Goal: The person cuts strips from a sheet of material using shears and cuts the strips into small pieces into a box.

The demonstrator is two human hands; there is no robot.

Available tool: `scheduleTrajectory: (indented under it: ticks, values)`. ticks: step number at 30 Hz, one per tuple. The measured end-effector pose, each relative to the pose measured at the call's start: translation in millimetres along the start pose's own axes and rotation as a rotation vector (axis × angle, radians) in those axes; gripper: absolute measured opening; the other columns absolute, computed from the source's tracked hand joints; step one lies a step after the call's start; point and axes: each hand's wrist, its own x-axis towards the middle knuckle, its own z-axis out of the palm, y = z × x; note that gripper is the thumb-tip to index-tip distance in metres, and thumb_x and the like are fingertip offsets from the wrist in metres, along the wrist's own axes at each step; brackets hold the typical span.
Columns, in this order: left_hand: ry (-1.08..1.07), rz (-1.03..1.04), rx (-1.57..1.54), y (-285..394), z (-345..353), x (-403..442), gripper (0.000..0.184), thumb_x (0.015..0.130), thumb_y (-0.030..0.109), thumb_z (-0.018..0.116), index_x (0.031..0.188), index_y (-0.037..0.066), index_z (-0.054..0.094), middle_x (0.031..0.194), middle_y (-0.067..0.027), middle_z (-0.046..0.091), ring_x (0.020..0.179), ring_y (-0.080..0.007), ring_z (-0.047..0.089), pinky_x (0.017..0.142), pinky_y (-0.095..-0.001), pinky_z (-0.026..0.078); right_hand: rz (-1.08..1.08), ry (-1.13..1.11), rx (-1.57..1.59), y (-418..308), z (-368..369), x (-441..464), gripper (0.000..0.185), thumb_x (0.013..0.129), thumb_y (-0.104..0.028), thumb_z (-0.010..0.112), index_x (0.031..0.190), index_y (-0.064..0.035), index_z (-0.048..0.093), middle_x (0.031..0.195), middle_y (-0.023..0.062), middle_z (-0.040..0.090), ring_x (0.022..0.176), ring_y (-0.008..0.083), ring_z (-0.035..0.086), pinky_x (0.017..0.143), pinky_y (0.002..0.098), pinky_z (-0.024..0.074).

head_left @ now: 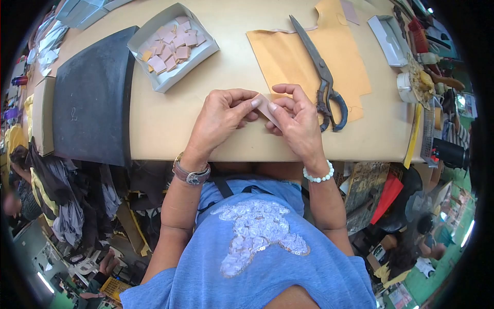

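Between my two hands, above the front of the table, is a small pinkish-beige piece of leather-like material (267, 109). My left hand (226, 110) is closed, pinching its upper left end between thumb and fingers. On the other side my right hand (296, 116) grips it with the thumb on top. Just right of my right hand lie large dark scissors (323, 72), blades pointing away, resting on a tan-orange sheet (278, 54). A white open box (193, 64) farther left holds many small pink squares (167, 42) and a few orange ones.
A black board (92, 98) lies on the table (175, 136) at left. At the right back are a small white box (387, 41), a round container with yellowish glue-like residue (407, 86) and a yellow strip (412, 136). Dark cloths (67, 201) hang at lower left.
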Motion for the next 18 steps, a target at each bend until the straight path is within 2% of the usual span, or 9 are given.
scheduleTrajectory:
  ticks: [3,6,9,12,15,16,18]
  values:
    - [0.000,-0.004,-0.002,-0.1,-0.2,0.2,0.023,0.084,0.015,0.057,0.098,-0.003,0.062,0.075,-0.0046,0.064,0.065,-0.0060,0.058,0.053,-0.0181,0.045,0.005,0.010,0.006,0.1,0.7,0.2,0.026,0.084,-0.003,0.051,0.108,0.0033,0.043,0.077,0.0074,0.060,0.060,0.0099,0.059,0.052,0.0207,0.0486]
    - [-0.025,-0.025,0.029,-0.9,-2.3,1.7,0.027,0.084,0.019,0.059,0.101,-0.003,0.061,0.081,-0.0059,0.064,0.068,-0.0073,0.061,0.056,-0.0168,0.046,-0.001,0.002,0.007,1.1,0.2,0.4,0.027,0.084,-0.004,0.051,0.109,0.0032,0.042,0.077,0.0071,0.060,0.061,0.0090,0.059,0.052,0.0198,0.0481]
    - [-0.016,-0.006,0.035,-0.2,-1.0,0.5,0.026,0.084,0.017,0.060,0.099,-0.003,0.061,0.079,-0.0055,0.064,0.068,-0.0071,0.060,0.055,-0.0166,0.046,-0.036,0.024,0.029,4.2,0.3,-0.7,0.026,0.083,-0.005,0.054,0.106,0.0037,0.046,0.076,0.0098,0.062,0.058,0.0115,0.059,0.052,0.0224,0.0479]
    - [-0.008,0.082,-0.081,2.2,-4.0,-2.5,0.023,0.084,0.016,0.059,0.097,-0.003,0.062,0.078,-0.0052,0.064,0.069,-0.0075,0.061,0.057,-0.0170,0.045,-0.197,0.067,-0.409,-8.8,-5.9,-16.7,0.021,0.078,-0.004,0.059,0.096,0.0043,0.053,0.076,0.0140,0.062,0.060,0.0166,0.061,0.055,0.0265,0.0476]
    - [-0.033,0.173,-0.095,4.3,-3.6,-5.8,0.018,0.084,0.010,0.057,0.094,-0.003,0.062,0.077,-0.0052,0.065,0.069,-0.0085,0.060,0.058,-0.0201,0.046,-0.484,0.093,-0.476,-12.5,-9.8,-33.7,0.017,0.073,-0.005,0.064,0.086,0.0037,0.058,0.077,0.0164,0.061,0.065,0.0223,0.061,0.059,0.0305,0.0471]
    - [-0.030,0.180,-0.108,6.1,-0.7,-9.1,0.018,0.084,0.010,0.057,0.094,-0.003,0.062,0.078,-0.0051,0.065,0.069,-0.0085,0.060,0.059,-0.0200,0.046,-0.501,0.124,-0.532,-21.3,-8.0,-41.5,0.017,0.068,-0.006,0.068,0.081,0.0014,0.059,0.074,0.0135,0.060,0.070,0.0251,0.059,0.065,0.0319,0.0452]
    - [-0.027,0.192,-0.132,11.6,5.7,-16.3,0.017,0.085,0.010,0.057,0.094,-0.003,0.062,0.078,-0.0051,0.065,0.070,-0.0086,0.061,0.060,-0.0199,0.046,-0.607,0.132,-0.696,-26.5,-11.7,-49.4,0.017,0.066,-0.007,0.069,0.079,0.0001,0.059,0.073,0.0111,0.058,0.073,0.0266,0.056,0.068,0.0338,0.0436]
